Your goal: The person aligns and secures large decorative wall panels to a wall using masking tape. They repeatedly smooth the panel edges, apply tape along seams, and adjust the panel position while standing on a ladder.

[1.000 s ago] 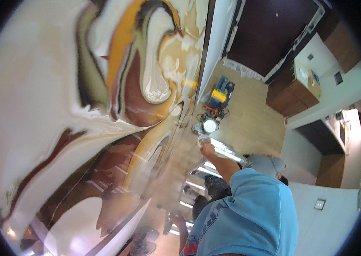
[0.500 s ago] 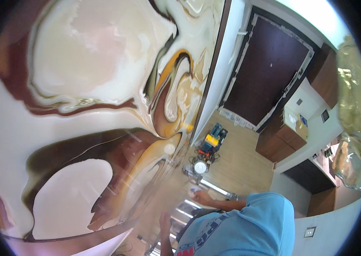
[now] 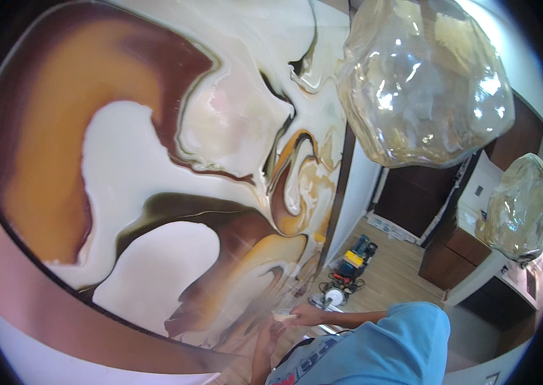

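My right hand [image 3: 305, 314] holds a small pale, round container [image 3: 283, 317] low in the centre. My left hand [image 3: 273, 327] is raised just below it with curled fingers; whether it grips the container is unclear. Both are close to a large glossy wall surface [image 3: 143, 263] swirled in white, cream, amber, brown and dark olive. My blue sleeve and shirt fill the lower right, hiding what lies beneath.
Two rippled glass pendants hang at upper right [image 3: 425, 90] and far right [image 3: 517, 205]. Beyond are a dark taped door [image 3: 413, 202], a wooden cabinet [image 3: 452, 256], and on the floor, power tools [image 3: 355, 260] with cables and a white disc [image 3: 333, 296].
My view has swung up and left, showing more swirled surface and bringing the glass pendants in. My left hand has come up toward the container in my right hand.
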The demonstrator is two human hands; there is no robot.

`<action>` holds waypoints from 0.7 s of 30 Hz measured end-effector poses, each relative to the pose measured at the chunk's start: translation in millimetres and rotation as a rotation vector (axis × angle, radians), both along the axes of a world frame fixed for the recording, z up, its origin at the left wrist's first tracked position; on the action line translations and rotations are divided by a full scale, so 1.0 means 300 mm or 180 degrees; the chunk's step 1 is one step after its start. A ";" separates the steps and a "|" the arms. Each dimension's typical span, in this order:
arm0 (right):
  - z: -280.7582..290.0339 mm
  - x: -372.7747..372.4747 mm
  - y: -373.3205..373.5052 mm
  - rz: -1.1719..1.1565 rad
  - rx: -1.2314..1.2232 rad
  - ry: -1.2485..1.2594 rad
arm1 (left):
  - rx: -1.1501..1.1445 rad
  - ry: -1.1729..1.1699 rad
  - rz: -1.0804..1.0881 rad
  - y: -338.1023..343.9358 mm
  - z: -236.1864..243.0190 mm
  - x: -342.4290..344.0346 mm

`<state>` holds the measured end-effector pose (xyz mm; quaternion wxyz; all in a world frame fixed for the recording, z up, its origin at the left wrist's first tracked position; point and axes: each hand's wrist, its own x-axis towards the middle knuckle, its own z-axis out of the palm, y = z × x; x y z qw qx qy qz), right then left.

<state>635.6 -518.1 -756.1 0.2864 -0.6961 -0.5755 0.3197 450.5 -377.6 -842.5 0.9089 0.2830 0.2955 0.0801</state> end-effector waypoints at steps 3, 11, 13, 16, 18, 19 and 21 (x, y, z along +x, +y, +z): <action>0.131 -0.018 0.049 -0.0058 0.0078 0.0588 | -0.0045 -0.0471 0.0059 0.036 0.144 -0.046; 0.515 -0.006 0.227 0.0975 0.1353 0.0085 | 0.0909 -0.0978 0.0444 0.163 0.599 -0.115; 0.635 0.006 0.270 0.1256 0.1571 -0.0010 | 0.1577 -0.0747 0.0689 0.205 0.716 -0.123; 0.817 0.013 0.313 0.1509 0.1936 -0.0018 | 0.2476 -0.0549 0.0803 0.252 0.902 -0.165; 0.938 0.013 0.334 0.1700 0.2138 -0.0074 | 0.2827 -0.0557 0.0796 0.262 1.030 -0.186; 0.998 0.010 0.345 0.1808 0.2186 -0.0185 | 0.2888 -0.0599 0.0804 0.258 1.092 -0.199; 1.111 0.005 0.363 0.2064 0.2313 -0.0375 | 0.3014 -0.0549 0.0813 0.246 1.211 -0.218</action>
